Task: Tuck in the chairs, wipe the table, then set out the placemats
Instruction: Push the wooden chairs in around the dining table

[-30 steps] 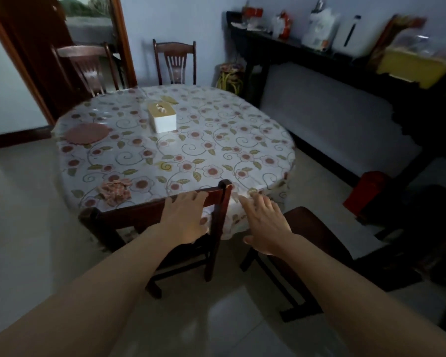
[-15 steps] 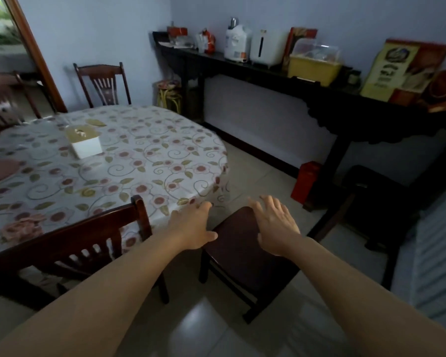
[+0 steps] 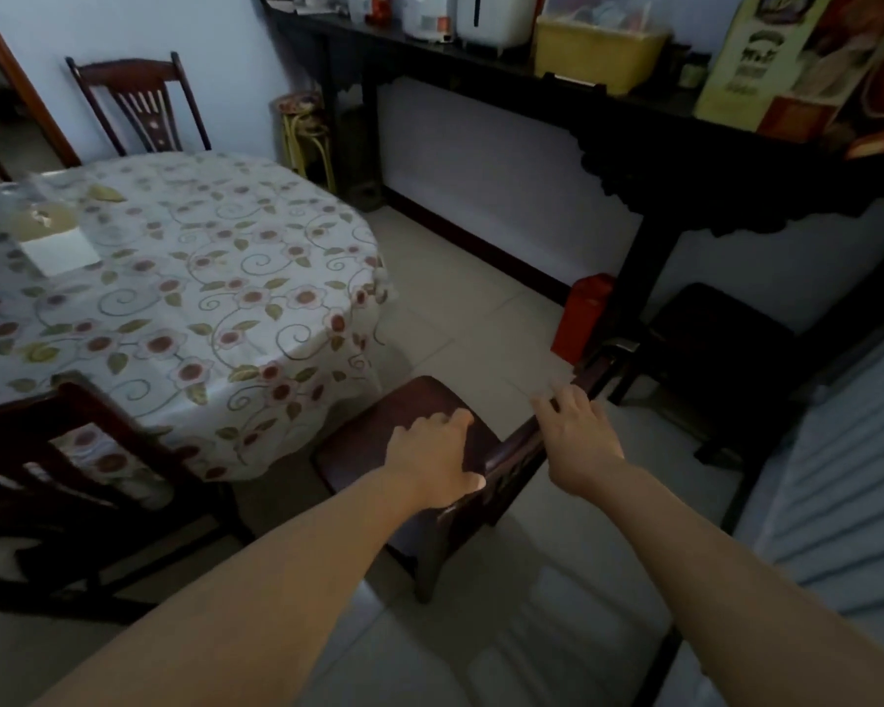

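A dark wooden chair (image 3: 378,431) stands pulled out from the round table (image 3: 215,298), its seat toward the floral cloth and its back rail toward me. My left hand (image 3: 432,459) grips the near end of that top rail, thumb on my side and fingers curled over it. My right hand (image 3: 577,441) lies on the rail further right with fingers fairly straight. A second chair (image 3: 47,451) at the lower left is pushed under the table. A third chair (image 3: 139,104) stands at the far side. No placemats or cloth are in view.
A white tissue box (image 3: 57,242) sits on the table at the left. A long dark console (image 3: 634,119) with jars and boxes runs along the right wall, with a red box (image 3: 583,313) and a dark stool (image 3: 710,339) beneath it. A small round stool (image 3: 302,130) stands in the corner.
My view swung right from the first chair. Both hands left that chair, moved across to the second one and came down onto its back rail.
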`<state>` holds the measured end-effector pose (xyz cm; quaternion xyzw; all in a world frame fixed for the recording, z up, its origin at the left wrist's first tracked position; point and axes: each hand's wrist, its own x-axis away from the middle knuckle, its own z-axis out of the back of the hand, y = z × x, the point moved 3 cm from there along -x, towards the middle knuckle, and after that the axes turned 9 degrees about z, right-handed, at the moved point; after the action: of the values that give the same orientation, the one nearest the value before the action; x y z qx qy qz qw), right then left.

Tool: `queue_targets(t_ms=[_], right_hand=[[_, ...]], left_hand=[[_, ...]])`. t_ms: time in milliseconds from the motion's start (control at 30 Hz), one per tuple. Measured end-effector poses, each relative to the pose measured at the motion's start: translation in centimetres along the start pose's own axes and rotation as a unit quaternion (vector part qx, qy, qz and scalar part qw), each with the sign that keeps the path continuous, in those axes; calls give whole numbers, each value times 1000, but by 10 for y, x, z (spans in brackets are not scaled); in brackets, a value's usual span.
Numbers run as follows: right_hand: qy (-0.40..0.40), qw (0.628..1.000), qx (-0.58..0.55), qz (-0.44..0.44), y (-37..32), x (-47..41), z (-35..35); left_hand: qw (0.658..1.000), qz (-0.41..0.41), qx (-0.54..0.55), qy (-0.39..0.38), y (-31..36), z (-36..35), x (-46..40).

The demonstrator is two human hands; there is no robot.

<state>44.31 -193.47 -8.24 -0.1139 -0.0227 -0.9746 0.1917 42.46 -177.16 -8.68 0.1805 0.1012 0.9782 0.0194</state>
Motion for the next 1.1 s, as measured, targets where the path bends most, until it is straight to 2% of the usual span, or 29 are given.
queue_targets(t_ms=[167, 267, 367, 533, 700, 900, 1100], right_hand=[[-23, 999, -46, 10, 31, 4, -30], [2, 999, -36, 18, 35, 2, -41], [18, 1000, -15, 20, 33, -7, -44], [31, 999, -13, 22, 27, -28, -40], [51, 995, -3, 81, 8, -64, -22], [81, 987, 35, 137, -33, -142, 19], [120, 976, 56, 171, -68, -224, 64]], left_hand=[[999, -3, -28, -43, 44, -33, -25], [1000, 12, -10, -14, 54, -41, -37], [998, 9, -46, 28, 54, -35, -43], [998, 20, -49, 27, 52, -27, -52], [998, 34, -29, 36, 12, 4, -63], [986, 93, -78, 114, -53, 62, -92], [971, 147, -44, 183, -119, 103, -137]])
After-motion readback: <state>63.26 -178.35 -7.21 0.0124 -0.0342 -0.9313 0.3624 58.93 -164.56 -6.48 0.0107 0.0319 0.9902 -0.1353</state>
